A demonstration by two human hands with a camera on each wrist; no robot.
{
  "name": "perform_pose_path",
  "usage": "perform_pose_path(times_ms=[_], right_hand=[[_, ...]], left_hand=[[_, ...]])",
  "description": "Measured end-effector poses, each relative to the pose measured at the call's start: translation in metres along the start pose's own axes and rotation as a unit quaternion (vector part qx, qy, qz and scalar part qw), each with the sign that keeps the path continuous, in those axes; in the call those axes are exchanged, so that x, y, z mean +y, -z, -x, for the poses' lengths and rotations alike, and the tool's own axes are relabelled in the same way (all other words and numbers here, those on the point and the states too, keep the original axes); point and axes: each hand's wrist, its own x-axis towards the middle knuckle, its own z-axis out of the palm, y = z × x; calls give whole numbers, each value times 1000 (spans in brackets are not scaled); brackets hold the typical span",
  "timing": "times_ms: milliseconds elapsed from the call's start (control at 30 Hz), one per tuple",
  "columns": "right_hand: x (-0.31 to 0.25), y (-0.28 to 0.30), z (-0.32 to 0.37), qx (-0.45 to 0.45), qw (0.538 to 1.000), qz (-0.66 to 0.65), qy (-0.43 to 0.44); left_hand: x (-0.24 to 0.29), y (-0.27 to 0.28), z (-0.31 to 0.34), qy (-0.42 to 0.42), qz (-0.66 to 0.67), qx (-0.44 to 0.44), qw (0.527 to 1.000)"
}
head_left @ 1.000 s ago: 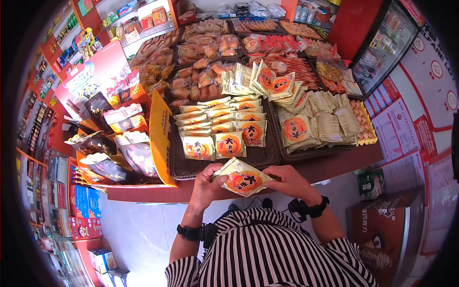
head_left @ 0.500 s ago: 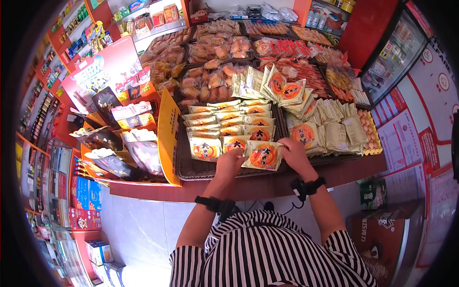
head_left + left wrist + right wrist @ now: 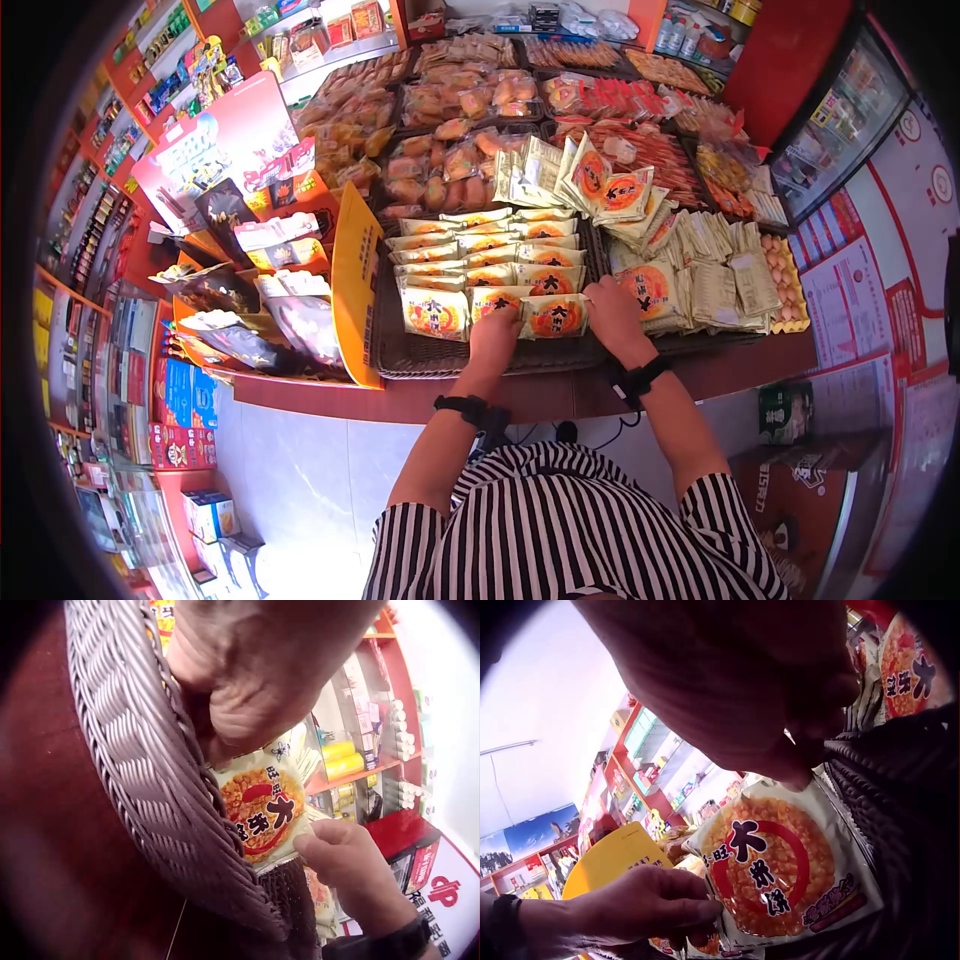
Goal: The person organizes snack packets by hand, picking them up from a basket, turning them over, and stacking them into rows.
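In the head view a cream packet with an orange round print (image 3: 554, 316) stands at the front right of the packet rows in a dark wicker basket (image 3: 430, 360). My left hand (image 3: 493, 343) pinches its left edge and my right hand (image 3: 618, 322) pinches its right edge. The left wrist view shows the packet (image 3: 262, 806) just inside the basket's rim (image 3: 150, 780), with the right hand's fingers (image 3: 311, 844) at its edge. From the right wrist, the packet's printed face (image 3: 776, 870) shows large, with the left hand (image 3: 649, 904) at its side.
A second basket of cream packets (image 3: 710, 290) adjoins on the right, with an egg tray (image 3: 785, 280) beyond. An orange display box (image 3: 355, 290) borders the left side. Trays of wrapped snacks (image 3: 460, 160) lie behind.
The packet went from in front of the counter's edge forward into the basket's front row, held by both hands. Over the last half second it has settled slightly and its face stands more upright.
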Motion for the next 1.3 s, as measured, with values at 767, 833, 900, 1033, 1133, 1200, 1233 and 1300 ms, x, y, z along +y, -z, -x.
perform_pose_path(times_ms=[767, 833, 900, 1033, 1133, 1200, 1233, 1300], right_hand=[[-7, -16, -9, -7, 993, 119, -3], [-5, -18, -17, -17, 993, 118, -15], [-6, -17, -18, -34, 992, 117, -28], [-7, -12, -18, -53, 992, 103, -44], [-10, -7, -17, -61, 993, 92, -51], [-13, 0, -17, -64, 993, 83, -55], [-15, 3, -16, -72, 993, 66, -60], [-17, 9, -14, -79, 994, 50, -65]], left_hand=[[-1, 3, 2, 58, 107, 8, 993], [-4, 2, -7, 27, 96, 24, 995], [-2, 2, -7, 38, 98, 21, 994], [-2, 1, -8, 29, 77, 31, 996], [-2, 1, -8, 33, 81, 26, 996], [-1, 2, -8, 32, 81, 27, 996], [-1, 2, -8, 32, 81, 28, 996], [2, 3, -6, 42, 92, 29, 994]])
